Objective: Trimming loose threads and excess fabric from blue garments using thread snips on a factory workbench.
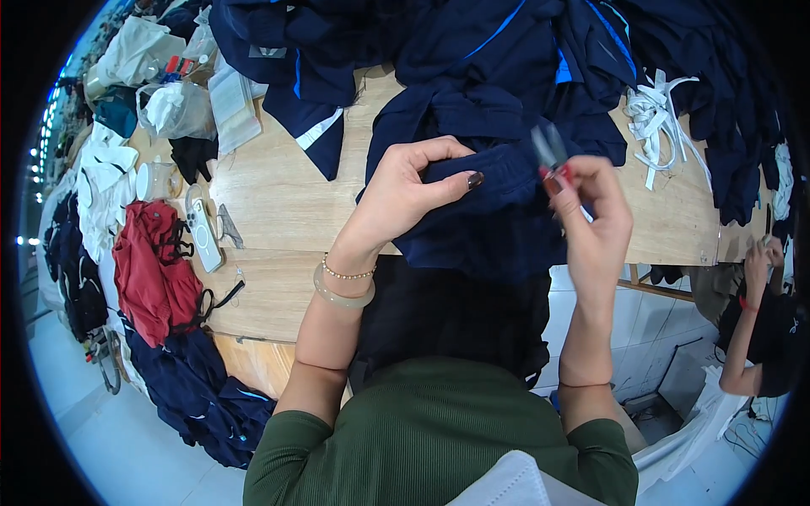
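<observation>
My left hand (407,187) grips a fold of a dark navy garment (489,211) that hangs over the near edge of the wooden table (278,202). My right hand (595,207) is raised beside it and pinches small metal thread snips (550,150), blades pointing up, close to the cloth. The snips look blurred. A bead bracelet and a pale bangle sit on my left wrist.
More navy garments with blue and white trim (472,51) are piled across the table's far side. White cloth strips (658,114) lie at right. A phone (202,229), a red garment (156,270) and plastic bags (173,110) are at left. Another person (755,329) crouches at lower right.
</observation>
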`<state>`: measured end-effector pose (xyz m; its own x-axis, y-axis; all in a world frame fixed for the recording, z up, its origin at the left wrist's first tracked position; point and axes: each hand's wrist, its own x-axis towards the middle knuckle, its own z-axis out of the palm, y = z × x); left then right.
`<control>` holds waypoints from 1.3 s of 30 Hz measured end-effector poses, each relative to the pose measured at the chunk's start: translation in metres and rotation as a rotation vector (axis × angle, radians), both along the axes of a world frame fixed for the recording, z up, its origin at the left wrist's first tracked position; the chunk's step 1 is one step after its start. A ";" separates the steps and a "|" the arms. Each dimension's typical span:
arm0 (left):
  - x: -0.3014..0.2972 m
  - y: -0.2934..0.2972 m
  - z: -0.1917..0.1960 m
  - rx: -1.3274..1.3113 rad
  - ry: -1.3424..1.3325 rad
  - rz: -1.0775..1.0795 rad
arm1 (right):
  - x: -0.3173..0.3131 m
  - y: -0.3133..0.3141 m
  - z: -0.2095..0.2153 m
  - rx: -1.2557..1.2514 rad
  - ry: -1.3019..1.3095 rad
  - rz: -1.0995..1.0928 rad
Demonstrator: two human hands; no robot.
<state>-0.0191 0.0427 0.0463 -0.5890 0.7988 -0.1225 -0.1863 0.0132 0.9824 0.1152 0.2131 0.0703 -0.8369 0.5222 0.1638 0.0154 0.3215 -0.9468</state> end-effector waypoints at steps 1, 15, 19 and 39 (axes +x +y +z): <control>0.000 0.001 0.000 0.018 -0.001 0.011 | 0.004 -0.008 0.005 -0.063 -0.043 0.008; 0.004 0.001 0.005 0.033 0.043 0.038 | 0.007 -0.026 0.005 -0.283 -0.105 0.076; 0.004 0.001 0.006 0.033 0.068 0.041 | 0.006 -0.027 0.004 -0.294 -0.114 0.076; 0.005 -0.001 0.010 -0.001 0.021 0.052 | 0.004 -0.028 0.003 -0.232 -0.047 0.072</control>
<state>-0.0145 0.0421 0.0561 -0.6320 0.7670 -0.1105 -0.1666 0.0049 0.9860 0.1188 0.1853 0.0728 -0.8771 0.4803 0.0061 0.0466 0.0978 -0.9941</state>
